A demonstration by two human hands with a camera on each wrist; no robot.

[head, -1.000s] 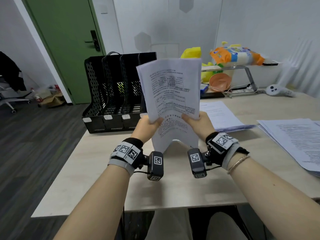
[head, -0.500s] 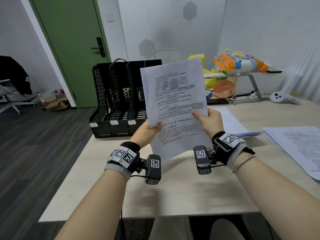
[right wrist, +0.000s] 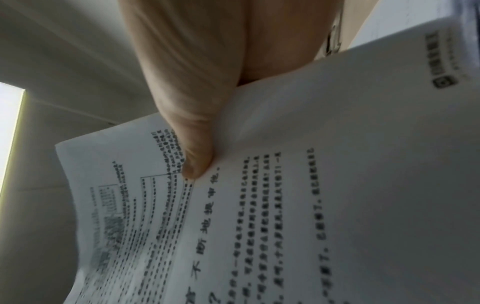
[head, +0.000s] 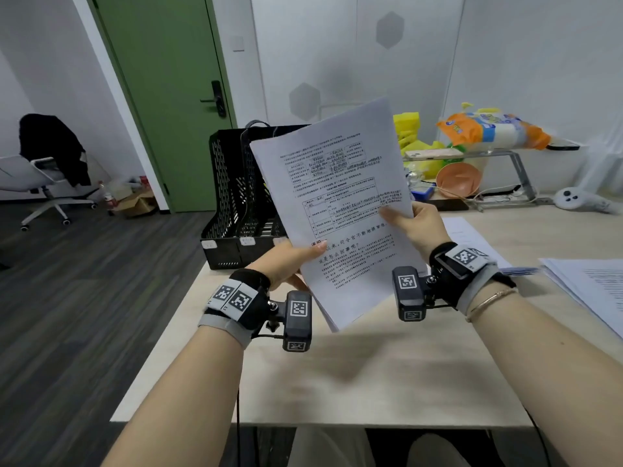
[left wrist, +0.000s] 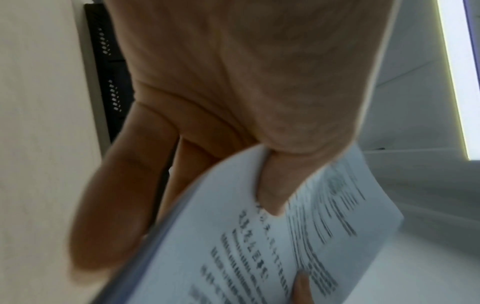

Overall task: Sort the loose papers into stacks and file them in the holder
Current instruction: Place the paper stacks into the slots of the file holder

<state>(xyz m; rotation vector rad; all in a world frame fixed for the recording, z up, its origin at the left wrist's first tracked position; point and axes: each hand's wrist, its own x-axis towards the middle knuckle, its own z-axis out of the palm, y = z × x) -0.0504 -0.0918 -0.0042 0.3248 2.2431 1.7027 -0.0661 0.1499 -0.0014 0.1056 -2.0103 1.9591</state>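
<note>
Held up off the surface (head: 387, 382), tilted, in front of the holder (head: 232, 203): a thin stack (head: 340, 210) of printed sheets. Pinched at the lower left edge by the left hand (head: 286, 261), thumb on the printed face and fingers behind; pinched at the right edge by the right hand (head: 421, 227) in the same way, thumb on front. Light, by the look of it, and floppy: bowed between the two grips, top corners unsupported, lower end hanging free. Smooth sheets, likely to slide over one another and fan out if the pinch eases. Best gripped at the two long edges near the middle, as now, firmly enough to keep the sheets together but not so hard as to crease. Probably worth squaring the lower edge on the surface before sliding into a slot. More papers (head: 593, 291) lying flat on the surface to the right, well apart from the holder
</note>
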